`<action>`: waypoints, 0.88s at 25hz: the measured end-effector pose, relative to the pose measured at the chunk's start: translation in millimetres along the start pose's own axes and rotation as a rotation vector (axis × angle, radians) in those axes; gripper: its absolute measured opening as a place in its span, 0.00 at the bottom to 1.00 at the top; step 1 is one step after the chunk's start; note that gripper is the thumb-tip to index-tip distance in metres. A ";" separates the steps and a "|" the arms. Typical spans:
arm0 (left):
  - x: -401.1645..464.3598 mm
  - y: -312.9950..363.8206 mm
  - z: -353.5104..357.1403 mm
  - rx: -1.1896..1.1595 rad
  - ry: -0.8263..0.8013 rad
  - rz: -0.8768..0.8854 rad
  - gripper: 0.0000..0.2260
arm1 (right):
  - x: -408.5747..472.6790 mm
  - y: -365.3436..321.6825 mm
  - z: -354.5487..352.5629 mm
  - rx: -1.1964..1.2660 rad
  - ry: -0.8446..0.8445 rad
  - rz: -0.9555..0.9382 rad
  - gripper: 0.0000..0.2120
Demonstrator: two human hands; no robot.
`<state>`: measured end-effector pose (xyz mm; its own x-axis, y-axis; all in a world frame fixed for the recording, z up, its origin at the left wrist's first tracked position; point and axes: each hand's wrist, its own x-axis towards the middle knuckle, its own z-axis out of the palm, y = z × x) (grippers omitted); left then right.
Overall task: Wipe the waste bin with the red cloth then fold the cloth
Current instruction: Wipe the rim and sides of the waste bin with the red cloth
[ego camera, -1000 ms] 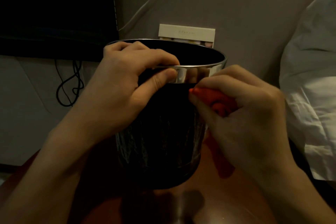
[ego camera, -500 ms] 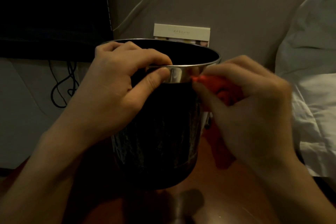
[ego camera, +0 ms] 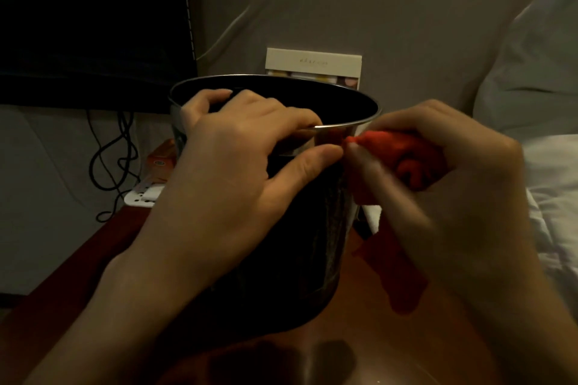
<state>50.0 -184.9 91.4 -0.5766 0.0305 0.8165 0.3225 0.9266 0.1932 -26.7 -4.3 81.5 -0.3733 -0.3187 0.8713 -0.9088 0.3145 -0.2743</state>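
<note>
A dark waste bin (ego camera: pixel 275 259) with a shiny metal rim stands upright on a brown wooden table (ego camera: pixel 359 353). My left hand (ego camera: pixel 237 166) grips the near rim, fingers inside and thumb outside. My right hand (ego camera: pixel 444 184) holds the bunched red cloth (ego camera: pixel 397 153) and presses it against the bin's right side just below the rim. A loose end of the cloth hangs down beside the bin to the table.
A dark screen (ego camera: pixel 93 25) and black cables (ego camera: pixel 112 159) are at the left. A pale card box (ego camera: pixel 312 67) leans on the wall behind the bin. White bedding (ego camera: pixel 547 166) lies at the right. A small orange box (ego camera: pixel 161 162) sits left of the bin.
My right hand with the cloth has moved up the bin's right side from below the rim band to the rim. My left hand kept its grip.
</note>
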 end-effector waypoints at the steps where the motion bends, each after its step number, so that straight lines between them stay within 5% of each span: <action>1: 0.0 -1.6 -0.8 -0.015 0.006 0.004 0.11 | 0.3 -1.9 -1.9 -0.001 0.011 0.020 0.05; 6: -0.2 -5.4 2.1 -0.064 0.073 0.014 0.06 | 2.9 -4.5 -6.6 -0.013 0.046 0.068 0.04; 12: 2.3 -21.7 -15.0 -0.155 -0.028 0.070 0.07 | 4.5 -2.3 -10.9 0.016 0.055 0.131 0.04; 22: 1.8 -25.7 -11.0 -0.208 0.004 0.066 0.06 | -16.6 -21.2 31.4 -0.042 -0.020 -0.096 0.07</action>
<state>48.9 -212.8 93.9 -0.5465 0.0868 0.8329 0.5075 0.8255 0.2469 -7.2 -33.8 60.0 -0.2891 -0.3672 0.8841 -0.9321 0.3185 -0.1725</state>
